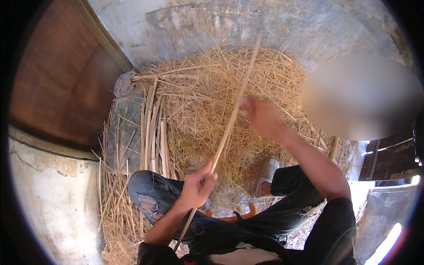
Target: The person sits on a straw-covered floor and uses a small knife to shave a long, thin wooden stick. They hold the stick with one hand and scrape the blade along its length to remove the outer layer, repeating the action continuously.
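A long, pale strip of what looks like split bamboo slants up and away across the middle of the view, its far end blurred. My left hand is wrapped round its lower part, above my left knee, and the thin tail runs back under my forearm. Farther up, my right hand is closed against the strip's right side. A small greyish edge shows at those fingers, but what they hold is too blurred to name. Shavings lie heaped beneath both hands.
Several split strips lie on the left, beside a grey slab. A brown door stands at the left and a worn wall behind the heap. An orange seat edge shows between my legs. A blurred patch covers the right.
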Tool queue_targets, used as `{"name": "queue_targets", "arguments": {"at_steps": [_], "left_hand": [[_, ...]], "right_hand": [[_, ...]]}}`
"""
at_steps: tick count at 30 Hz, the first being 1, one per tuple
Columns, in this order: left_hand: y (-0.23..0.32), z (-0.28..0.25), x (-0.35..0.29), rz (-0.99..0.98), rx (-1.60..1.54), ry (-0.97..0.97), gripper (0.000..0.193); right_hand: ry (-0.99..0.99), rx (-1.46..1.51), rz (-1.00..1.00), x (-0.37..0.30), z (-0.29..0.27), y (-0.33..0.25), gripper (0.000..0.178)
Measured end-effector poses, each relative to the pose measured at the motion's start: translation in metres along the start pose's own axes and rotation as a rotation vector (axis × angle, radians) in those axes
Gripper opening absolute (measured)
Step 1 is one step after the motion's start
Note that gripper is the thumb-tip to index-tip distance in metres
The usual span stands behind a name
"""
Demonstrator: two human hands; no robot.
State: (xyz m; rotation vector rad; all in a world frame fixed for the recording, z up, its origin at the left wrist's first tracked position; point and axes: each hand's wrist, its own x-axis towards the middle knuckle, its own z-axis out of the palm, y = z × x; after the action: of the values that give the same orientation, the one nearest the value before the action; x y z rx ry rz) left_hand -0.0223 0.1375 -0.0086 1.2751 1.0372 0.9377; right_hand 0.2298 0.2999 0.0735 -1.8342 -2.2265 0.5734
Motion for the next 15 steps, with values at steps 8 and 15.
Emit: {"name": "queue_targets", "arguments": {"at_steps": [8, 15], "left_hand": [[0.007, 0.002, -0.022, 0.152, 0.097, -0.294, 0.053], [0.004, 0.002, -0.008, 0.021, -0.025, -0.299, 0.053]], "right_hand": [[0.693, 0.201, 0.561, 0.037, -0.084, 0.241, 0.070], [0.746, 0.243, 0.480, 0.013, -0.084, 0.241, 0.061]]}}
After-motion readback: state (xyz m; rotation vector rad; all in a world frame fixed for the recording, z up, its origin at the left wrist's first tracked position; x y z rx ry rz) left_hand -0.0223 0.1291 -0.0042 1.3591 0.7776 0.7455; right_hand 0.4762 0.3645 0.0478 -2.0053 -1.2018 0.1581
